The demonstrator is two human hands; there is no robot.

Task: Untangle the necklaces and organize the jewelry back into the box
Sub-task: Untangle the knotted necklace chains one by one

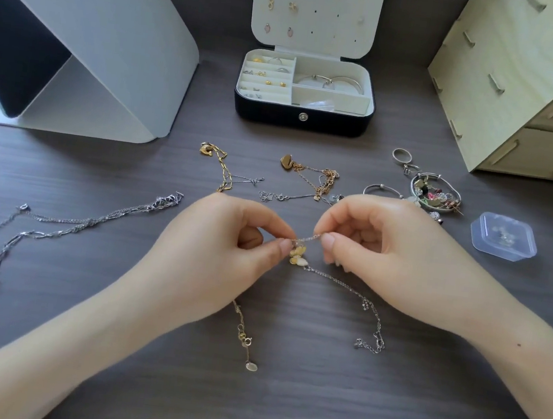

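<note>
The left hand (229, 248) & right hand (384, 252) each pinch a thin silver chain (306, 237) btwn thumb and forefinger, other fingers curled, just above the desk (280, 409). A butterfly pendant (298, 257) hangs at the pinch. The box (301, 115) sits open at the back, well apart. Main risk, prob.: pulling the hands apart too hard tightens the knot or snaps a fine link. The gold chain (243, 333) trailing under the left hand may drag along & re-snag, esp. w/ the tangled necklaces (94, 223) lying near.
</note>
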